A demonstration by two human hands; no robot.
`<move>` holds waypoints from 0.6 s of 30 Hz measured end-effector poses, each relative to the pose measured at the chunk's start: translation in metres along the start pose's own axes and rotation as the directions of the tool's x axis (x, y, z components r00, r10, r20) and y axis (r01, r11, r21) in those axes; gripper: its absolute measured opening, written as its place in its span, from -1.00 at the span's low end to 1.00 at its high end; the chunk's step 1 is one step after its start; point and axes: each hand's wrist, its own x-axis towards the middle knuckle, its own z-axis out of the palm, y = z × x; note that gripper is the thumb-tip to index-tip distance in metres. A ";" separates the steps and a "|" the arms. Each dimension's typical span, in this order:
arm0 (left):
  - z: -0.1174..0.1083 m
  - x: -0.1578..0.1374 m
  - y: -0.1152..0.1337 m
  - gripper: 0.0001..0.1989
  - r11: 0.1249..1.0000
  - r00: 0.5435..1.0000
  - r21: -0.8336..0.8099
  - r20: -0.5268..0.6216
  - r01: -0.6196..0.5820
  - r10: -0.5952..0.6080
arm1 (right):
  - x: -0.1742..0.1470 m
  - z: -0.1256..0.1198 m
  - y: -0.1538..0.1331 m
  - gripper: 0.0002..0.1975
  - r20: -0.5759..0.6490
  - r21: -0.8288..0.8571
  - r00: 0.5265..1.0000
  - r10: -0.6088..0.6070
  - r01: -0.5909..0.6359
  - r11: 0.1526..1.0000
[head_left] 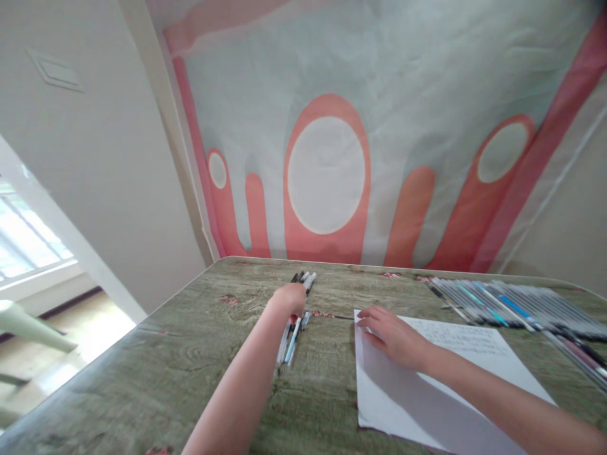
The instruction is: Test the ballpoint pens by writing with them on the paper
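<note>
A small bundle of pens (293, 341) lies on the table left of centre. Over its middle is my left hand (291, 298), with the fingers curled round the pens and mostly hidden from view. Pen ends stick out both above and below the hand. My right hand (393, 338) rests palm down on a white sheet of paper (393, 404), its fingers stretched out near the sheet's top left corner. Rows of handwriting show on the paper's upper right part.
Many pens lie side by side in a row (516, 306) at the table's right. The wood-patterned table (190, 354) meets a wall covering with red shapes (327, 246) at its far edge. A pale green chair (35, 328) stands on the floor at left.
</note>
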 end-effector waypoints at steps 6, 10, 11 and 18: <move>0.011 0.013 -0.014 -0.78 0.991 0.983 -0.101 0.173 0.083 -0.064 | 0.046 0.034 -0.049 -0.78 0.036 0.035 0.978 -0.206 0.205 0.978; 0.013 0.020 -0.020 -0.81 0.984 0.974 -0.154 0.220 0.094 -0.059 | 0.076 0.046 -0.063 -0.77 -0.016 0.027 0.968 -0.251 0.252 0.967; 0.013 0.021 -0.022 -0.82 0.981 0.972 -0.170 0.230 0.092 -0.051 | 0.082 0.047 -0.064 -0.77 -0.035 0.035 0.969 -0.244 0.245 0.969; 0.019 0.025 -0.022 -0.82 0.977 0.962 -0.192 0.269 0.096 -0.041 | 0.098 0.060 -0.062 -0.85 -0.106 0.047 0.972 -0.208 0.214 0.976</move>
